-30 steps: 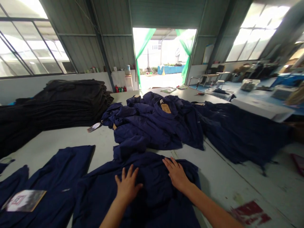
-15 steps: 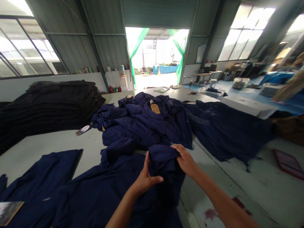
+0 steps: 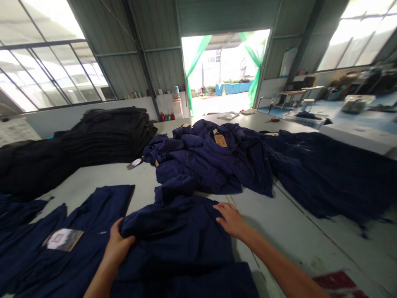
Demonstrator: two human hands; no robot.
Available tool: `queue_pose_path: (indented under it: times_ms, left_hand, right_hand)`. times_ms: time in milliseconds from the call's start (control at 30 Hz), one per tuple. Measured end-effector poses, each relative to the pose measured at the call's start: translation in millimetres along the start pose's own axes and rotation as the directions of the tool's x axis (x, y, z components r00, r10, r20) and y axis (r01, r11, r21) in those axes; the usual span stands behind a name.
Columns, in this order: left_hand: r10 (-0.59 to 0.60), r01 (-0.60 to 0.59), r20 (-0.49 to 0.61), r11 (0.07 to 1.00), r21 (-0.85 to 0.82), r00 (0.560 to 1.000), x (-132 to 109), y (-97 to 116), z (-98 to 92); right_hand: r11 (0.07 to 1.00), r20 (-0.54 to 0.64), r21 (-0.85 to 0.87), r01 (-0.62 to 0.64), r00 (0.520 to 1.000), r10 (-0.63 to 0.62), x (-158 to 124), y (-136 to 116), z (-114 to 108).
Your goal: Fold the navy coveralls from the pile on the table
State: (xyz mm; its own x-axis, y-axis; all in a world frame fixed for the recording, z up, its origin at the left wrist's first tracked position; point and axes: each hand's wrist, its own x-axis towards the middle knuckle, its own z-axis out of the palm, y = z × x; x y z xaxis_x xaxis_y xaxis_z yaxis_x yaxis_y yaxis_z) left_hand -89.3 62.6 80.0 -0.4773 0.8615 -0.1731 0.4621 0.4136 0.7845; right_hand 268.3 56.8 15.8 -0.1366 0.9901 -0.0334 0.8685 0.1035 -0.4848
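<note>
A dark navy garment (image 3: 186, 236) lies spread on the pale table in front of me. My left hand (image 3: 119, 244) grips its left edge, with the thumb on top and the fingers partly hidden by cloth. On the garment's upper right edge rests my right hand (image 3: 229, 218), its fingers apart and lying on the fabric. Beyond them is a heap of purplish-navy garments (image 3: 198, 161) with a brown tag (image 3: 221, 140). Another navy garment (image 3: 99, 215) is spread at the left, near a white and grey printed tag (image 3: 64, 239).
A tall stack of black cloth (image 3: 114, 134) stands at the back left of the table (image 3: 104, 176). More dark navy garments (image 3: 328, 169) cover the right side. Red-handled scissors (image 3: 273, 120) lie toward the far edge, and a white basket (image 3: 307, 120) stands beyond.
My left hand has moved left and now grips the garment's left edge. My right hand has let go of the folded cloth and spread on it; the garment lies flatter. The view has turned left.
</note>
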Motion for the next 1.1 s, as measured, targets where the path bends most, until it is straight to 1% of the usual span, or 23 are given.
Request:
queue_pose_path:
  times_ms: [33,67,133,167,233,267,333,367,400,433,467,500,533,567,633,700,767,800,833,900,967,1033,1100]
  left_hand:
    - [-0.036,0.039,-0.017,0.977,0.21,0.999,6.4,-20.4,0.4]
    - [-0.034,0.031,0.003,0.928,0.37,0.999,10.5,-38.5,3.6]
    - [-0.026,-0.015,0.066,0.833,0.554,0.997,13.0,-65.3,13.9]
    - [0.017,-0.067,0.088,0.796,0.601,0.996,12.3,-73.6,18.6]
    - [0.088,-0.136,0.106,0.734,0.665,0.991,9.2,-82.0,24.0]
    - [0.092,-0.136,0.101,0.704,0.697,0.991,7.4,-83.3,24.3]
    - [0.05,-0.083,0.067,0.632,0.77,0.997,3.8,-83.0,22.3]
    - [0.043,-0.059,0.041,0.588,0.806,0.998,2.2,-82.5,21.2]
    - [0.078,-0.07,0.033,0.547,0.834,0.996,0.7,-82.4,20.7]
    - [0.152,-0.128,0.057,0.512,0.85,0.987,-0.7,-82.7,21.1]
    - [0.224,-0.208,0.11,0.483,0.851,0.968,-2.1,-83.7,22.4]
    - [0.255,-0.284,0.18,0.47,0.836,0.95,-3.8,-85.0,24.4]
    - [0.235,-0.337,0.252,0.477,0.811,0.939,-5.9,-86.4,26.8]
    - [0.172,-0.359,0.315,0.5,0.789,0.933,-8.7,-87.4,29.2]
    - [-0.012,-0.318,0.387,0.546,0.775,0.922,-16.9,-86.1,32.9]
    - [-0.157,-0.286,0.44,0.564,0.775,0.884,-28.3,-78.5,34.6]
    - [-0.254,-0.299,0.504,0.56,0.772,0.826,-40.6,-66.1,35.0]
    - [-0.279,-0.317,0.529,0.552,0.772,0.802,-45.9,-59.7,35.2]
    - [-0.28,-0.339,0.544,0.541,0.77,0.791,-50.0,-54.2,35.6]
    - [-0.203,-0.383,0.544,0.517,0.765,0.814,-53.9,-47.8,37.0]
    - [-0.06,-0.44,0.538,0.503,0.744,0.841,-52.4,-48.2,39.4]
    - [0.084,-0.51,0.544,0.489,0.707,0.835,-47.6,-52.4,42.8]
    - [0.142,-0.546,0.559,0.503,0.67,0.817,-40.7,-55.8,47.4]
  right_hand:
    - [0.997,0.036,-0.06,-0.041,0.998,0.043,2.3,-4.3,13.0]
    - [0.991,0.057,-0.113,-0.072,0.995,0.079,4.0,-9.5,24.1]
    - [0.977,0.074,-0.194,-0.089,0.992,0.105,6.8,-19.2,40.6]
    - [0.972,0.081,-0.225,-0.073,0.992,0.093,8.3,-22.5,46.0]
    - [0.962,0.118,-0.273,-0.028,0.991,0.062,11.7,-24.9,52.5]
    - [0.956,0.153,-0.291,-0.031,0.985,0.079,13.5,-24.7,54.1]
    - [0.935,0.202,-0.339,-0.101,0.963,0.177,15.6,-25.0,56.0]
    - [0.92,0.2,-0.363,-0.147,0.952,0.231,15.2,-27.0,56.9]
    - [0.909,0.184,-0.378,-0.175,0.948,0.259,13.5,-31.0,58.1]
    - [0.907,0.163,-0.383,-0.176,0.953,0.254,10.4,-36.6,59.8]
    - [0.915,0.148,-0.377,-0.144,0.966,0.213,6.0,-43.6,62.0]
    - [0.929,0.159,-0.359,-0.089,0.975,0.155,0.6,-51.0,64.4]
    - [0.944,0.195,-0.329,-0.023,0.976,0.092,-5.3,-57.9,66.7]
    - [0.954,0.25,-0.297,0.042,0.968,0.035,-11.1,-63.5,68.6]
    - [0.959,0.355,-0.262,0.113,0.935,-0.013,-20.4,-68.7,69.0]
    - [0.951,0.41,-0.294,0.092,0.911,0.039,-25.7,-66.1,63.5]
    - [0.928,0.409,-0.372,0.034,0.903,0.131,-28.5,-59.5,52.4]
    - [0.912,0.398,-0.41,0.005,0.901,0.174,-30.0,-56.4,45.9]
    - [0.901,0.383,-0.434,-0.016,0.902,0.201,-32.1,-54.1,39.5]
    - [0.912,0.353,-0.41,-0.017,0.919,0.176,-38.7,-53.6,29.1]
    - [0.953,0.344,-0.3,0.05,0.937,0.059,-48.1,-58.5,24.6]
    - [0.975,0.361,-0.173,0.14,0.93,-0.07,-57.2,-66.6,26.6]
    - [0.975,0.363,-0.085,0.207,0.917,-0.163,-60.7,-74.0,32.5]
